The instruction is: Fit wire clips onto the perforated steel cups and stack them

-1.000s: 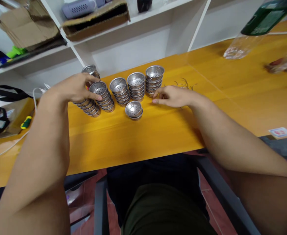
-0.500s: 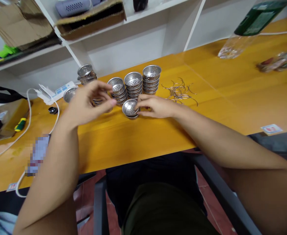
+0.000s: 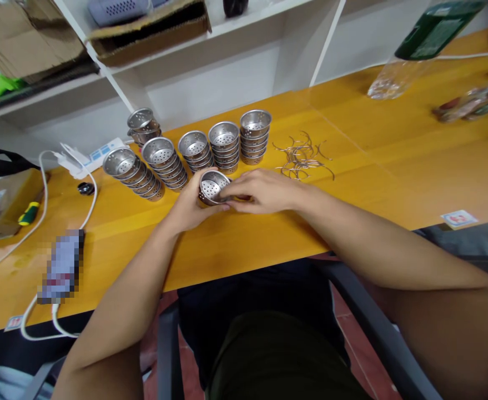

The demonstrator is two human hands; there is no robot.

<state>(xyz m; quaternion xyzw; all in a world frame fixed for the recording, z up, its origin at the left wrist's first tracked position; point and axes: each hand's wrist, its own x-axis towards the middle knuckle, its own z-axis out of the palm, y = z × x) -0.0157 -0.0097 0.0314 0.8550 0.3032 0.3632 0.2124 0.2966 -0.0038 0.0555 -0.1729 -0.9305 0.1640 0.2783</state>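
Observation:
Between my hands is a perforated metal strainer cup (image 3: 211, 186), its open top facing up. My left hand (image 3: 191, 206) wraps around its left side, thumb along the front. My right hand (image 3: 264, 191) grips the right rim, fingers reaching over and inside it. Whether another cup sits under it is hidden by my fingers. Just behind stand stacks of the same cups: a leaning stack at the left (image 3: 133, 173), another beside it (image 3: 164, 162), a middle stack (image 3: 194, 149), and stacks further right (image 3: 224, 145) and at the right end (image 3: 255, 136).
Thin curved wires (image 3: 304, 155) lie in a loose pile right of the stacks. A power strip (image 3: 96, 158), white cables and a phone (image 3: 63, 266) are at the left. A plastic bottle (image 3: 418, 50) lies tilted in view at the back right. White shelving (image 3: 222, 61) rises behind the table (image 3: 372, 183).
My left hand has come down and right from above the left stacks and closed on the strainer cup. My right hand stays at the cup's rim. The left stacks are now uncovered.

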